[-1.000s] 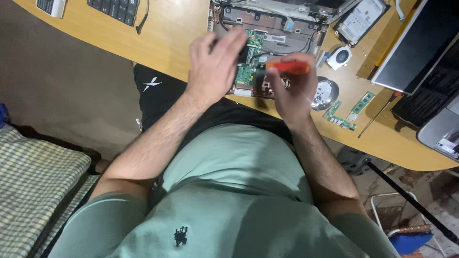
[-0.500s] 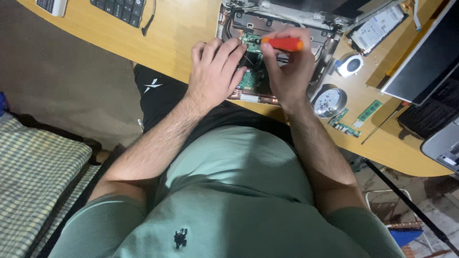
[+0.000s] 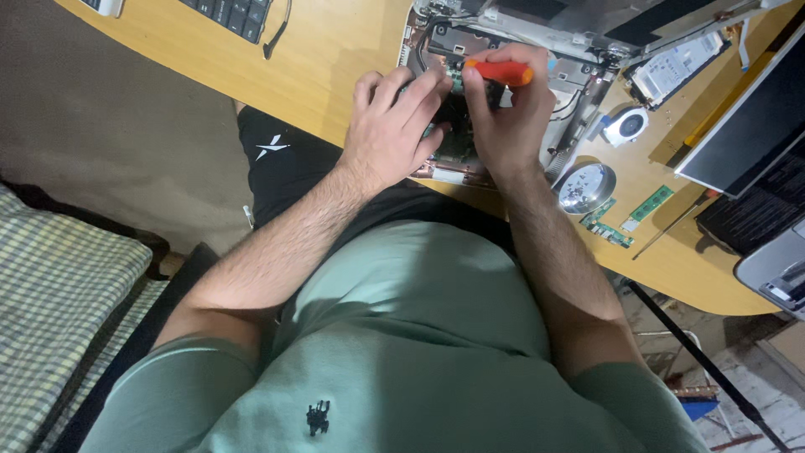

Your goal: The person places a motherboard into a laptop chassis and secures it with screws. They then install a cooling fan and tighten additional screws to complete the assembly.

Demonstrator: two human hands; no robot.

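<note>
Head view, looking down over a green shirt to the curved wooden desk.

Right hand: clenched around an orange-handled screwdriver, handle lying nearly level across the top of the fist. Tip is hidden behind the fingers; cannot tell what it touches.

Left hand: lies flat, fingers spread and released, pressing on the green circuit board inside the opened laptop chassis. Grasps nothing. The two hands touch at the fingertips and cover most of the board, so only a narrow strip of it shows between them.

Surroundings on the desk:
- Round shiny metal dish, just right of the right wrist, holding small parts too small to identify.
- Green memory stick and a second small green board strip, near the dish.
- Small round cooling fan, between chassis and dish.
- Silver rectangular drive, upper right, beside the chassis.
- Dark flat screen panel, at the right edge, tilted.
- Thin dark rod-like tool, lying below the panel.
- Black keyboard, at the top left, well apart from the hands.

Checked cloth lies on the floor side, lower left.
</note>
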